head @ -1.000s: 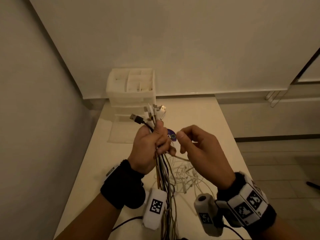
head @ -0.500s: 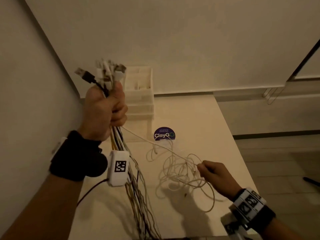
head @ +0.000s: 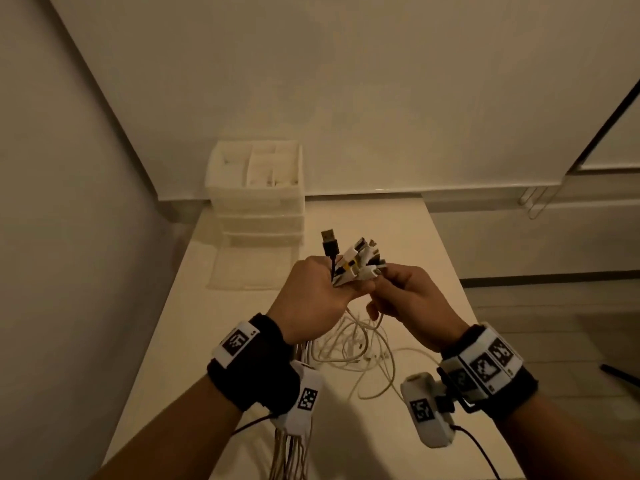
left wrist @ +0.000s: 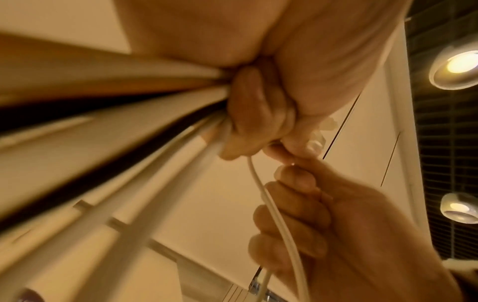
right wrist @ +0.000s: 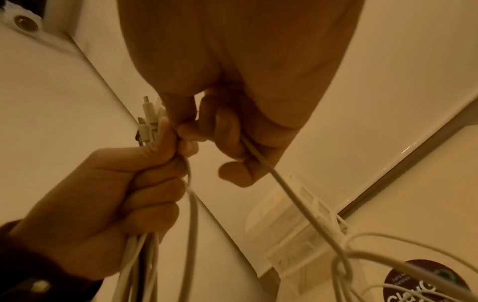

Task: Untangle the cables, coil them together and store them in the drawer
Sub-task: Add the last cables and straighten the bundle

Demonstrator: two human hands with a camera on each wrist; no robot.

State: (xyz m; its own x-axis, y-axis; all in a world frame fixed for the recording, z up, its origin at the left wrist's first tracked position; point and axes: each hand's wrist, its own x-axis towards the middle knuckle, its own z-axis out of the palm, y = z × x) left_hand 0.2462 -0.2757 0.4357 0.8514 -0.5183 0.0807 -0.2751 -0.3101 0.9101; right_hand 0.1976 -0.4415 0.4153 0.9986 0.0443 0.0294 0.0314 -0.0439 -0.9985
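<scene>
at centre frame our left hand [head: 313, 299] grips the cable bundle [head: 356, 265], plugs upward. our right hand [head: 412, 299] pinches one white cable [right wrist: 282, 183] beside it, above the worktop [head: 398, 220].

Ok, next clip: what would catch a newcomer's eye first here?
The fan of plugs sticking up from the left hand at centre, with the right hand pinching a white cable beside it. Below them, loose cable loops sprawl on the table; a plastic drawer unit stands at the far left corner.
</scene>
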